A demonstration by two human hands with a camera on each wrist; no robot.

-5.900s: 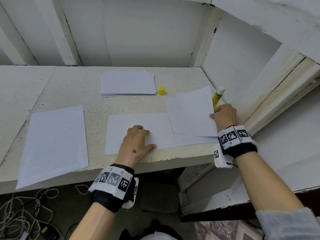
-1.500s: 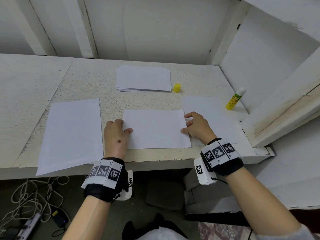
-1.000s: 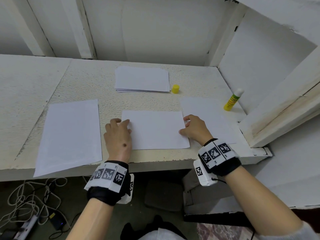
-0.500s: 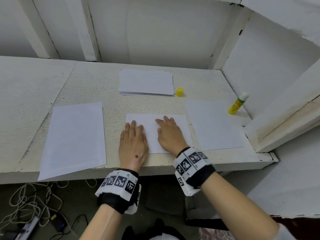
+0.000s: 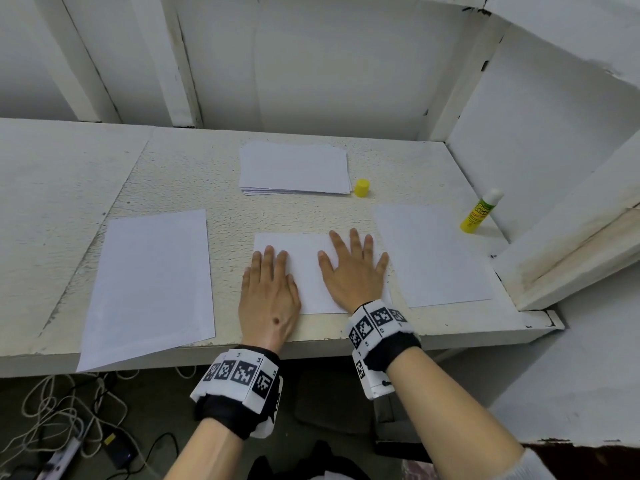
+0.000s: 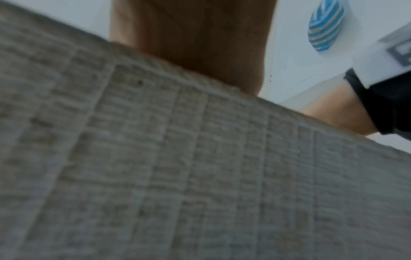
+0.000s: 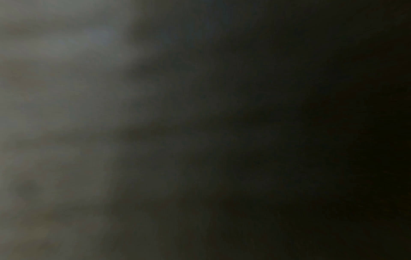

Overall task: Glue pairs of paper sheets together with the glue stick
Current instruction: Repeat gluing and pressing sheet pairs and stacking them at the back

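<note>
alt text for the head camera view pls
Both hands, left hand and right hand, press flat on the middle sheet on a white table. More sheets lie either side, a paper stack and yellow cap behind, an uncapped glue stick standing far right.

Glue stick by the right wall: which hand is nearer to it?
Right. The right hand lies flat on the middle sheet, with another sheet between it and the glue stick; the left hand lies farther left.

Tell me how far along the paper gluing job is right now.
One pair looks joined: both hands, left hand and right hand, press flat on the middle sheet. The glue stick stands uncapped, its cap apart. Left: the stack and the single sheets at left and right.
</note>
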